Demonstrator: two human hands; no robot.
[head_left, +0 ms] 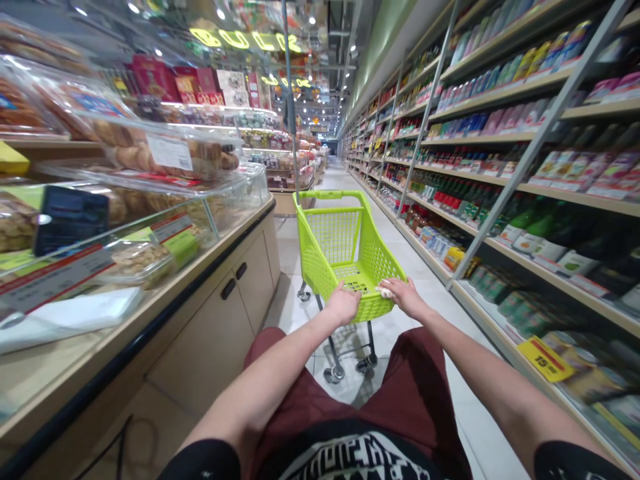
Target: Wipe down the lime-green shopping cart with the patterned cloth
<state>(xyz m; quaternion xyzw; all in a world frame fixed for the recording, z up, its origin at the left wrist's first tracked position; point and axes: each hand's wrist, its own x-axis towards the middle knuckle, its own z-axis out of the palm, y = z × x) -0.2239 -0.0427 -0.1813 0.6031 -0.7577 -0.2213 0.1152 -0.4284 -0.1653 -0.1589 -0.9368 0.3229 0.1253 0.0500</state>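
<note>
A bright green plastic shopping cart (pixel 327 267) on dark wheeled legs stands in front of me, and no goods show in its basket. My left hand (pixel 345 303) is closed over the left part of the near rim. Over the right part of that rim lies my right hand (pixel 403 297), its fingers bent around the edge, with something small and white at the fingertips that I cannot make out.
On the left runs a counter (pixel 240 240) with packed baked goods, a dark phone-like device (pixel 73 220) and a white bag (pixel 75 319). Tall shelves (pixel 475 177) of bottles and cans line the right. A tiled aisle (pixel 337 177) stretches ahead between them.
</note>
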